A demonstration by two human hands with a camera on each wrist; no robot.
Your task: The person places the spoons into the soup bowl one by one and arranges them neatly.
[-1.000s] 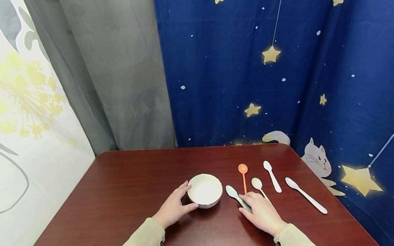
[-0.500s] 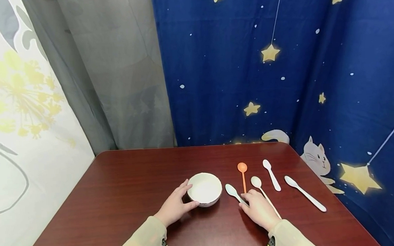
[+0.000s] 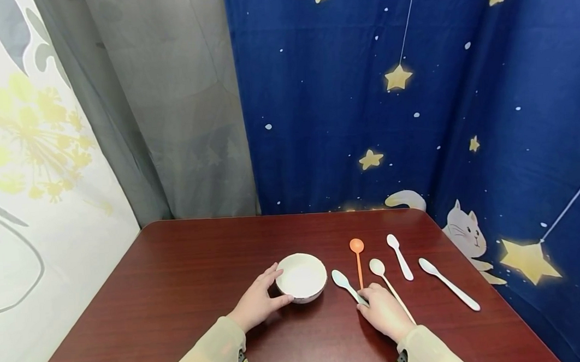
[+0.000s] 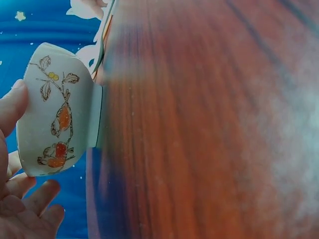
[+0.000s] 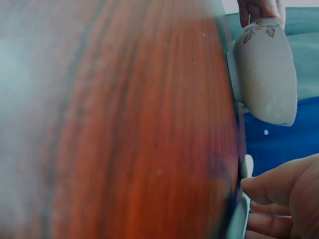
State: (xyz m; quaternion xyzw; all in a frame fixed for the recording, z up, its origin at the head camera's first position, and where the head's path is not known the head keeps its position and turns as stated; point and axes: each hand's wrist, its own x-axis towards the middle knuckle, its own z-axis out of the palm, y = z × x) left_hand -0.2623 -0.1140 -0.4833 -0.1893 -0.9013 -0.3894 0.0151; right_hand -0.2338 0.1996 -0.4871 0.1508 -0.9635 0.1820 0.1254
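Observation:
In the head view, a white bowl (image 3: 302, 277) stands on the table. My left hand (image 3: 260, 304) holds its left side, thumb at the near rim and fingers round the far left. The left wrist view shows orange fruit and leaves painted on the bowl's outer wall (image 4: 60, 117). Right of it lies a pale mint-green spoon (image 3: 341, 279). My right hand (image 3: 386, 312) pinches its handle between thumb and fingers; the handle's end is hidden. An orange spoon (image 3: 357, 247) reaches to the same fingers, its handle end covered. Beside the hand lies a cream spoon (image 3: 377, 267).
Two white spoons lie farther right: a short spoon (image 3: 399, 257) and a long spoon (image 3: 449, 284) near the right edge. The dark red wooden table (image 3: 196, 262) ends at a grey curtain (image 3: 179, 126) and a blue star-patterned curtain (image 3: 316, 119).
My right hand has shifted slightly toward me and closed its fingertips on the mint-green spoon's handle, uncovering more of the cream spoon's handle. The left hand and bowl keep their place.

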